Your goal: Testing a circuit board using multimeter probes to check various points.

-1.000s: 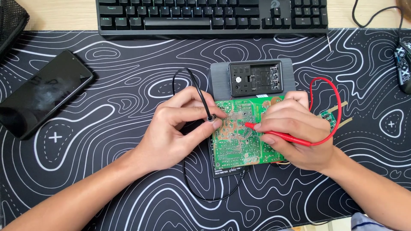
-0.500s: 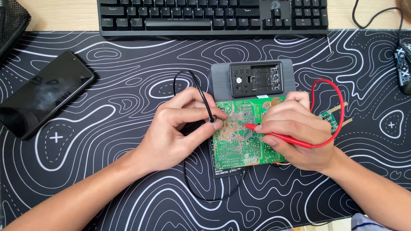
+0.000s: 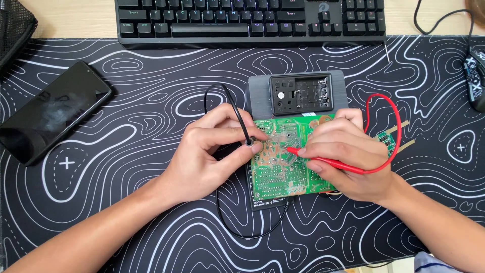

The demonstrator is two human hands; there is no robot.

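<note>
1. Centrally, a green circuit board (image 3: 283,162) lies on a dark meter (image 3: 308,93), on a black patterned mat (image 3: 151,126).
2. The left hand (image 3: 212,156) pinches a black probe (image 3: 241,121), tip at the board's left edge.
3. The right hand (image 3: 348,151) grips a red probe (image 3: 328,162), tip touching the board.
4. A phone (image 3: 50,116) lies left; a keyboard (image 3: 250,20) above; a mouse (image 3: 476,76) far right.

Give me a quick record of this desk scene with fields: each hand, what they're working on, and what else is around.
left hand: pinches black probe, tip on the board's left edge
right hand: holds red probe, tip on the board
work piece: green circuit board lying on a grey multimeter
surface: black desk mat with white wavy lines
nearby: phone at left, keyboard at top, mouse at right
</note>
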